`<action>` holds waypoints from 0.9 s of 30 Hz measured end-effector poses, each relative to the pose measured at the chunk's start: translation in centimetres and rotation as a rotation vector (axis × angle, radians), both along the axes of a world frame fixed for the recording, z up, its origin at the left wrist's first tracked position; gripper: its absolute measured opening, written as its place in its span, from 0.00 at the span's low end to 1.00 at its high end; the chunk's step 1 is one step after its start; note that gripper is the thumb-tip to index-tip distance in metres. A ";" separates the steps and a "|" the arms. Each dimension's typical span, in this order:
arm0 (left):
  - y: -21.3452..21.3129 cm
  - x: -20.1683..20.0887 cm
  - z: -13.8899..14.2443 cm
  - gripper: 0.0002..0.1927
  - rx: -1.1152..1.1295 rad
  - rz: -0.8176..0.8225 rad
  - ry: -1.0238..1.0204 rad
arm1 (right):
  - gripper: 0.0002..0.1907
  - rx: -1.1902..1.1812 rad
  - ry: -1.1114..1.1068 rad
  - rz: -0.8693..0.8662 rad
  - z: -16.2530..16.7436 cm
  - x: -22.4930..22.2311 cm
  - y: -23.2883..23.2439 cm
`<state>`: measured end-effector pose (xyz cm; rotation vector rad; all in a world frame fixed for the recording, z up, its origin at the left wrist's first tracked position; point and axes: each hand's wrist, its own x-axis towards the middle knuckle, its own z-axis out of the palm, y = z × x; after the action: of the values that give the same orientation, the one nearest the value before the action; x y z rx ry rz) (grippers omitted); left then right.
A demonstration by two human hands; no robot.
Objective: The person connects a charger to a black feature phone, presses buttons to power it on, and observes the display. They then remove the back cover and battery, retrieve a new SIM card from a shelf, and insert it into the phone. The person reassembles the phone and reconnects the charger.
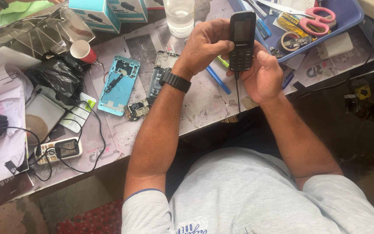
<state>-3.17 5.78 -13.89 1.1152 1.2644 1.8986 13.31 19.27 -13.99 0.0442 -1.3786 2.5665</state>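
1. Above the cluttered workbench, both hands hold a black keypad phone upright.
2. The left hand grasps its side.
3. The right hand cradles its base, where a black cable hangs.

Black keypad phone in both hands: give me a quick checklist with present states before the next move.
1. Grip: left hand wraps the black keypad phone from its side, right hand supports it from below: ok.
2. Cable plugged in at the phone's bottom end and hanging free: ok.
3. Screen showing anything: dark, cannot tell whether it is on.
4. Glass of water stands close behind the left hand: not ok.
5. Blue pen lies on the table under the hands, apart from the phone: ok.
6. Blue phone shell and circuit board lie well left of the hands: ok.
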 end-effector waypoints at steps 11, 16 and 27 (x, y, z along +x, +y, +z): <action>0.0 0.1 0.2 0.19 -0.022 0.010 0.015 | 0.32 -0.015 0.001 -0.004 -0.1 0.0 0.0; -0.1 0.1 0.3 0.19 -0.022 0.014 0.013 | 0.33 -0.015 0.001 -0.004 -0.1 0.0 0.0; 0.0 -0.1 0.3 0.19 -0.027 0.002 -0.017 | 0.32 -0.021 0.015 0.010 -0.2 -0.2 0.1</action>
<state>-3.29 5.78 -13.60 1.0825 1.2788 1.8833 13.14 19.40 -14.17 0.0664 -1.3489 2.5832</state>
